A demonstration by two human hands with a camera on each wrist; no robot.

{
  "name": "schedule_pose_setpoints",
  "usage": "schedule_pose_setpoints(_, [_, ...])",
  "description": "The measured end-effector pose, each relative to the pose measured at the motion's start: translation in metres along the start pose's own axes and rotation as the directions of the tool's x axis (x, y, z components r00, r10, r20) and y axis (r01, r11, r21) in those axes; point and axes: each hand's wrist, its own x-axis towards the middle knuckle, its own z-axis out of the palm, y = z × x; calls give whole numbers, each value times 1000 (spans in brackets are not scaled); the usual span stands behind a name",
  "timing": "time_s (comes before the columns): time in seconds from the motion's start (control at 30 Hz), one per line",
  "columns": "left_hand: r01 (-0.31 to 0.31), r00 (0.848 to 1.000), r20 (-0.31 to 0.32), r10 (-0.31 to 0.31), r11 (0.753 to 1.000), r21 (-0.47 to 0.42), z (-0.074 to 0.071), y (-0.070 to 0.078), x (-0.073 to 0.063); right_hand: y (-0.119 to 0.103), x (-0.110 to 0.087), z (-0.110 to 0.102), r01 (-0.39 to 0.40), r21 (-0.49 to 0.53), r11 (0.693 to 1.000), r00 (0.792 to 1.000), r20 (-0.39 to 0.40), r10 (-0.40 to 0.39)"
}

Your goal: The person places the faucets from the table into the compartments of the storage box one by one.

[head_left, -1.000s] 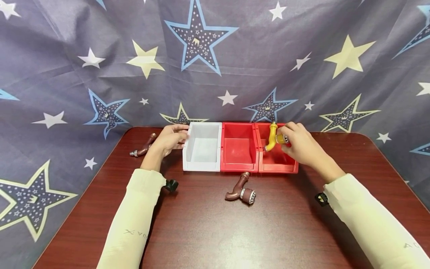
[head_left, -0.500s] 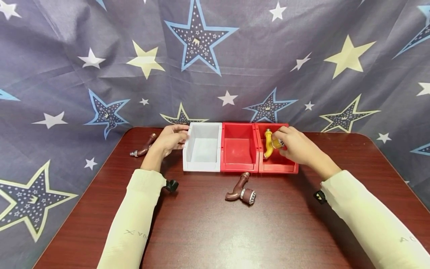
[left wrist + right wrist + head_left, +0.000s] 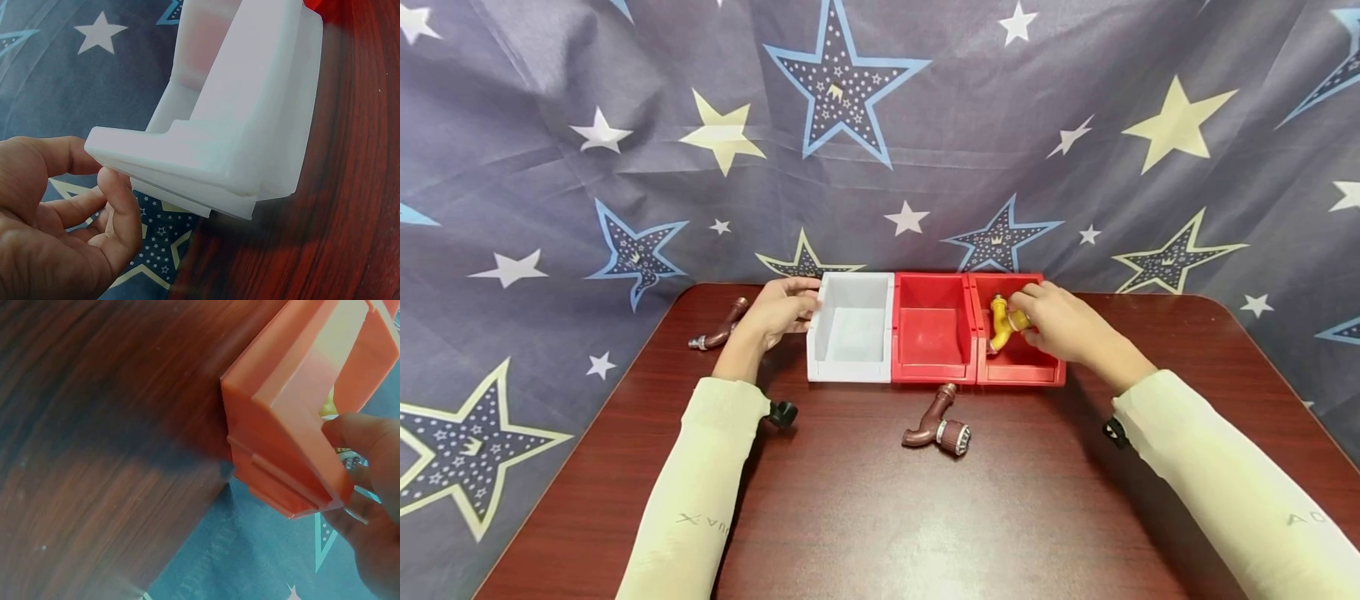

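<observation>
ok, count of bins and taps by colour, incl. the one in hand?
White bin: 1
Red bins: 2
Brown taps: 2
Yellow tap: 1
Total: 6

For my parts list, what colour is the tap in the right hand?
The tap is mostly yellow; the head view shows it best.

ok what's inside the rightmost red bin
A yellow curved tap, its knob held by the right hand. The hand hides part of the knob and some interior of the red plastic bin.
</observation>
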Motion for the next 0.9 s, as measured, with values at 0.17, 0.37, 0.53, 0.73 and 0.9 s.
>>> schedule_pose_setpoints(0.17, [2, 1000, 8, -2, 1000, 0, -1, 1, -1, 0, 1, -1, -22, -53, 998, 999, 37, 24])
schedule_pose_setpoints(0.37, [3, 1000, 16, -3, 1000, 3, -2, 1, -1, 0, -1, 0, -91, -95, 991, 995, 37, 95])
schedule_pose_setpoints(0.53, [8, 1000, 7, -8, 1000, -2, -1, 1, -1, -2, -1, 1, -153, -103, 983, 985, 59, 160])
schedule_pose_setpoints(0.73, [10, 1000, -3, -10, 1000, -10, 0, 1, -2, -5, 1, 2, -205, -96, 974, 973, 89, 213])
schedule_pose_setpoints(0.9, [4, 1000, 4, -4, 1000, -3, 0, 2, -3, -7, 1, 0, -224, -100, 969, 965, 113, 235])
